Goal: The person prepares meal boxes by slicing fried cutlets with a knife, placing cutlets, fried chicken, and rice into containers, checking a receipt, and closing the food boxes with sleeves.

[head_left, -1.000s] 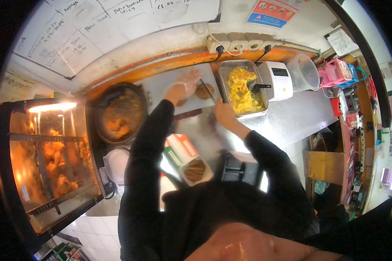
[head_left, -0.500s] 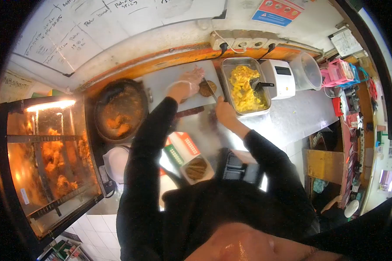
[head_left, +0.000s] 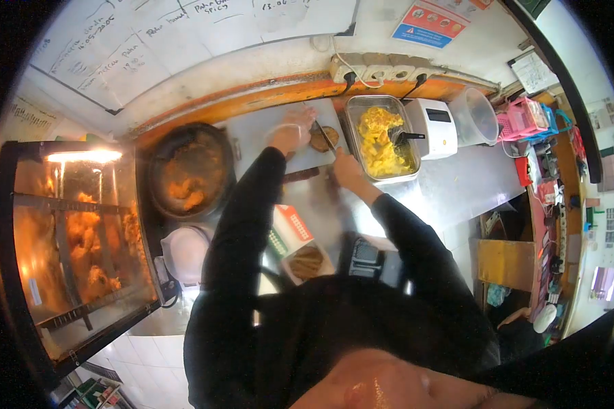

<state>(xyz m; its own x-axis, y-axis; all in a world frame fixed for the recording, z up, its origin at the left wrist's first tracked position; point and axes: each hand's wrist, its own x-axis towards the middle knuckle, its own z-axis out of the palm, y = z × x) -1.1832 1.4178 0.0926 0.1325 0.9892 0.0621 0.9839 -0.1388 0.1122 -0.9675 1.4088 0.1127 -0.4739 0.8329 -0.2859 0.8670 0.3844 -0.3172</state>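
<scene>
On the white cutting board (head_left: 249,140), a round brown patty (head_left: 324,140) lies near the right end. My right hand (head_left: 348,170) is closed round the handle of a knife (head_left: 325,135), whose blade slants up and left across the patty. Just left of the patty is my left hand (head_left: 292,135), in a clear plastic glove. Its fingers reach out over the board towards the upper right, close to the blade tip. Whether they touch the patty is too small to tell. Below the board's front edge lies a dark reddish strip (head_left: 301,175).
Right of the board stands a metal tray (head_left: 416,163) of yellow food with a black-handled utensil. Beyond are a white device (head_left: 435,126) and a clear tub (head_left: 476,116). Left are a dark pan (head_left: 158,194) and lit food cabinet (head_left: 82,211); nearer, a printed carton (head_left: 295,228) and black trays (head_left: 372,255).
The camera view has shifted slightly. The knife still lies across the patty with my right hand on it, and my left hand stays beside it.
</scene>
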